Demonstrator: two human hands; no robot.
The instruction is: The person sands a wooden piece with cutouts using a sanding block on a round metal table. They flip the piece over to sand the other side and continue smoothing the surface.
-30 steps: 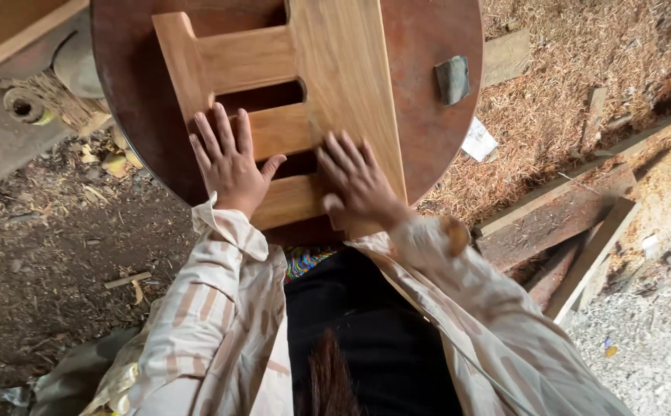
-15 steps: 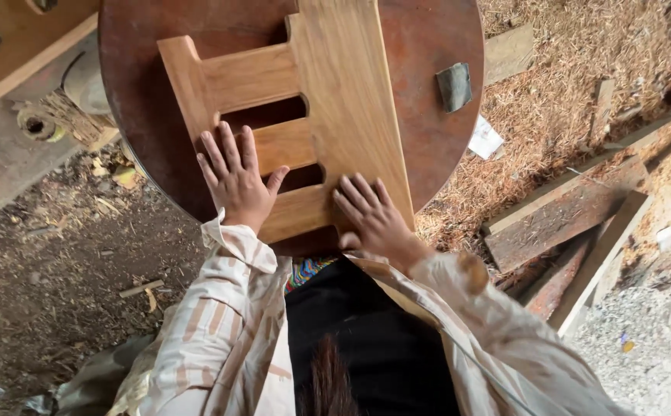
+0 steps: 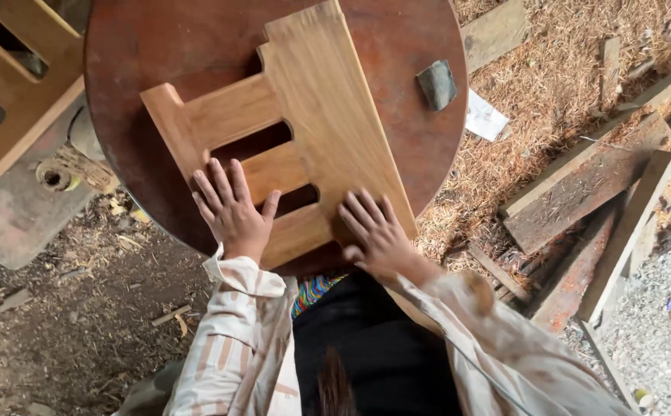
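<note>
A light wooden frame [image 3: 316, 115], made of a wide board joined by three cross rails to a narrow upright, lies flat on a round reddish-brown table [image 3: 158, 54]. My left hand [image 3: 233, 210] rests palm down with fingers spread on the lower rails near the narrow upright. My right hand [image 3: 374, 229] presses flat on the near corner of the wide board. Neither hand grips anything.
A small grey sanding block [image 3: 436, 83] sits on the table's right side. Another slotted wooden frame [image 3: 11, 85] lies at upper left. Planks [image 3: 582, 192] and sawdust cover the ground at right, with a white paper scrap [image 3: 483, 117] nearby.
Both hands have stayed flat on the frame. The frame now appears turned slightly, and the view has shifted so more of the left-hand frame and the planks show.
</note>
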